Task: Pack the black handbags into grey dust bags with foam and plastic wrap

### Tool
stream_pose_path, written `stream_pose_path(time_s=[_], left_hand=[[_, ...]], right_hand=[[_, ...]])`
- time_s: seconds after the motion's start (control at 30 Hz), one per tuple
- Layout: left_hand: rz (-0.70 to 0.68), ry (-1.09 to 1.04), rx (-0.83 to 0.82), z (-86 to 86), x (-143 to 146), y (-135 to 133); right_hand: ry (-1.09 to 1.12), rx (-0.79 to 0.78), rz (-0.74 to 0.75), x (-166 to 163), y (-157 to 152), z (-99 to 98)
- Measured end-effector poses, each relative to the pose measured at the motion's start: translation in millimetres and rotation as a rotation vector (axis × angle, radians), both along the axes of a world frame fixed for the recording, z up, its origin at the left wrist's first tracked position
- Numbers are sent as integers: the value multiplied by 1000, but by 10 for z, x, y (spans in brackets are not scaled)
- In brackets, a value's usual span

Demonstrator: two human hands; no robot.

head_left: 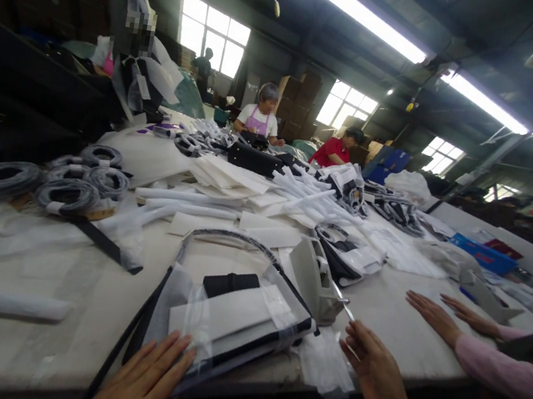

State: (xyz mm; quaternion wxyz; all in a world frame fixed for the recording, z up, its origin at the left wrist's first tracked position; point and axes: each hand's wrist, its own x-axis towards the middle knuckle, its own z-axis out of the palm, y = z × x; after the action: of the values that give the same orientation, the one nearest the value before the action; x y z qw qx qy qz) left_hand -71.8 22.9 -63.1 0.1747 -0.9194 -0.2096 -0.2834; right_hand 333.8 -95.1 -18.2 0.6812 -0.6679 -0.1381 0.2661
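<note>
A black handbag [244, 338] lies in front of me at the table's near edge. White paper or foam sheet and clear tape cover part of it, and its wrapped handle arches up behind. My left hand [150, 373] rests flat on the bag's near left corner, fingers stretched out. Just right of the bag stands a grey tape dispenser [317, 278]. From its front a shiny strip of clear tape [348, 312] runs to my right hand [374, 365], which pinches the strip's end between thumb and fingers.
Coiled wrapped straps [67, 195] lie at the left. White sheets and rolls [228, 183] pile up mid-table, with another wrapped bag [346, 256] behind the dispenser. At the right, a co-worker's hands [434, 317] rest on the table [404, 353]. Other people work at the far side.
</note>
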Motion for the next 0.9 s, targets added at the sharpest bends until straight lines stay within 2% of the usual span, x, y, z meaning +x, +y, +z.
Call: stream_pose_path(time_s=[0.1,0.2,0.3,0.43,0.5,0.6,0.67,0.7,0.77,0.83,0.9], left_hand=[[13,1,-7,5,-8,-25],[12,6,-25,-4,-13,-30],[3,-11,-41,-28,-14,-32],[8,-26,-95,-51,-14,-59],[9,-39,-121,-48,-14,-72],[-2,-57,-148,-31,-8,-86],[-3,-62,-180,-17,-1,-101],[3,-60,-208,-9,3,-113],[13,-61,-282,9,15,-140],[19,-68,-361,28,27,-167],[15,-73,-428,43,35,-184]], right_hand=[[-29,-41,-13,32,41,-209],[-137,-108,-30,92,91,-282],[-317,-228,-33,118,32,-175],[-597,-355,66,19,-196,161],[-848,-368,243,-91,-278,368],[-1379,-308,682,-349,-256,693],[-1583,-220,959,-599,-141,904],[-1603,-179,1080,-745,-62,1001],[-1502,-130,1300,-1057,125,1167],[-1283,-123,1482,-1353,337,1270],[-1064,-145,1623,-1587,575,1288]])
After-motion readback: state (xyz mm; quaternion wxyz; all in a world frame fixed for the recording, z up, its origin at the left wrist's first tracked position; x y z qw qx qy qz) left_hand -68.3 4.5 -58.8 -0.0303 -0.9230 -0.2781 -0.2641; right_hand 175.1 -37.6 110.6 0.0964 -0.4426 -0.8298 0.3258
